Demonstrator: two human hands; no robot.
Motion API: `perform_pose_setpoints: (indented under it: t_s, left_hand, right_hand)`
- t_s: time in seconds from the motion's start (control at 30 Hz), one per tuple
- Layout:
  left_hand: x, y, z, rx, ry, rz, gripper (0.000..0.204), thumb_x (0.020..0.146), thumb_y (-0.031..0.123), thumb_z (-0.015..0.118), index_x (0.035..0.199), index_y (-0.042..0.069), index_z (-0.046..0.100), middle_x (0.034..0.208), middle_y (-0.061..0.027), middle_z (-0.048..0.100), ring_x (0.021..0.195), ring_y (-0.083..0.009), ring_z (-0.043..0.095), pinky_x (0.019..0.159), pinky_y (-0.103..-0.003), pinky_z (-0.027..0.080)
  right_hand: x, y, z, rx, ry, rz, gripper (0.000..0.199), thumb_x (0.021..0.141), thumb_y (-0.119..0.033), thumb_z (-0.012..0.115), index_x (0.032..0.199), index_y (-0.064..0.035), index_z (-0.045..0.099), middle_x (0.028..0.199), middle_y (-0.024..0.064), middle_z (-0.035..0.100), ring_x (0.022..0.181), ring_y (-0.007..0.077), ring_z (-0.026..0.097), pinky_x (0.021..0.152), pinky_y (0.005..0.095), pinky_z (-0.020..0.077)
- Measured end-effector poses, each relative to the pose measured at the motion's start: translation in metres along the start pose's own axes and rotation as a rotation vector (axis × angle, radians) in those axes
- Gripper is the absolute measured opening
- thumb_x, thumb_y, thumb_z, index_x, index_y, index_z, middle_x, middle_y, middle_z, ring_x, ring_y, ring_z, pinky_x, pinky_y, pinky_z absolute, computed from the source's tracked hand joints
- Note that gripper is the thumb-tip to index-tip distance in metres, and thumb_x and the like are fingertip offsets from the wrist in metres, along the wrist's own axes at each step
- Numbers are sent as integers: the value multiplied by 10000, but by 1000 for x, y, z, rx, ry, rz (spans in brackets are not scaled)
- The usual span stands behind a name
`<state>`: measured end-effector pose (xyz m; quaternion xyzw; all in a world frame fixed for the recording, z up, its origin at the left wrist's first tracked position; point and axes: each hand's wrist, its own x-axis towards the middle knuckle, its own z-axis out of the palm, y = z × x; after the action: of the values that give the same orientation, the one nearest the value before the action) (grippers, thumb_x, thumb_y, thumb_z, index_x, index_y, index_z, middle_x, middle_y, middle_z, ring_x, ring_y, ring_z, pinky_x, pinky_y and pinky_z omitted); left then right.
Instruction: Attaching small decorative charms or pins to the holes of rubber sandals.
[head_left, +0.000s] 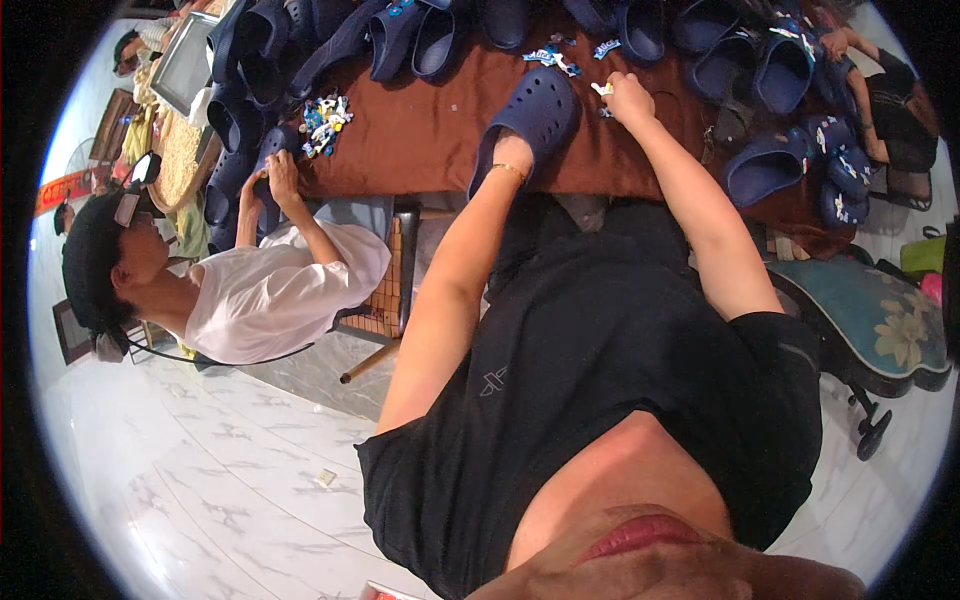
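A navy clog (535, 110) with round holes in its upper is over my left hand (512, 152). That hand reaches in through the foot opening, so its fingers are hidden inside. To the right of the clog, my right hand (631, 100) is closed, pinching a small white and yellow shoe charm (602, 89) at its fingertips. Just beyond both hands lies a small group of blue and white charms (552, 60). Another charm (607, 48) rests on the brown cloth near a standing clog.
Brown cloth (400, 150) covers the table, with many navy clogs (440, 45) along its far side. Colourful charms (326, 122) are heaped at left. Beside me, a person in white (290, 280) handles a clog; another person (880, 110) sits at far right. A stool (870, 320) stands behind my right.
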<state>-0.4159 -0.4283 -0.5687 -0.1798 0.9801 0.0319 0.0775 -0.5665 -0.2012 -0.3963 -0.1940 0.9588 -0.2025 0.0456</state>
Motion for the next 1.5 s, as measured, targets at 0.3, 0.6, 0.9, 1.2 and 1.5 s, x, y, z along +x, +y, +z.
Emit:
perform_pose_setpoints:
  t_s: [0.3, 0.6, 0.9, 1.2, 1.5]
  left_hand:
    - [-22, 102, -98, -144, -111, 127, 259, 740, 133, 424, 777, 11, 649, 843, -183, 620, 815, -311, 595, 770, -372, 452]
    - [-29, 104, -108, 0, -193, 234, 241, 730, 154, 450, 739, 51, 668, 826, -160, 631, 782, -279, 614, 706, -380, 478]
    - [-29, 107, -104, -174, -202, 196, 254, 734, 152, 433, 740, 37, 660, 838, -174, 624, 793, -287, 604, 736, -379, 462]
    - [-27, 101, -110, -164, -191, 144, 260, 739, 148, 432, 732, 24, 660, 813, -173, 626, 778, -290, 609, 723, -379, 472]
    - [-18, 100, -69, -41, -215, 204, 255, 738, 147, 441, 787, 13, 653, 877, -180, 618, 833, -287, 597, 765, -366, 454]
  right_hand:
    - [9, 59, 9, 852, -222, -58, 141, 702, -67, 635, 809, -23, 555, 671, 8, 563, 599, 69, 514, 515, 213, 405]
    - [16, 34, 13, 505, -309, -296, 229, 648, -207, 649, 805, -52, 585, 754, 94, 591, 708, 212, 576, 644, 324, 448]
    - [20, 25, 8, 118, -346, -325, 308, 708, -257, 627, 906, -61, 496, 905, 119, 541, 869, 294, 537, 700, 391, 432]
    - [35, -9, -10, -83, -410, -165, 273, 626, -282, 656, 708, -53, 529, 711, 113, 594, 675, 273, 582, 582, 374, 447]
    - [0, 36, 12, 448, -264, -180, 204, 692, -230, 630, 750, -40, 581, 687, 64, 589, 624, 152, 548, 578, 288, 435]
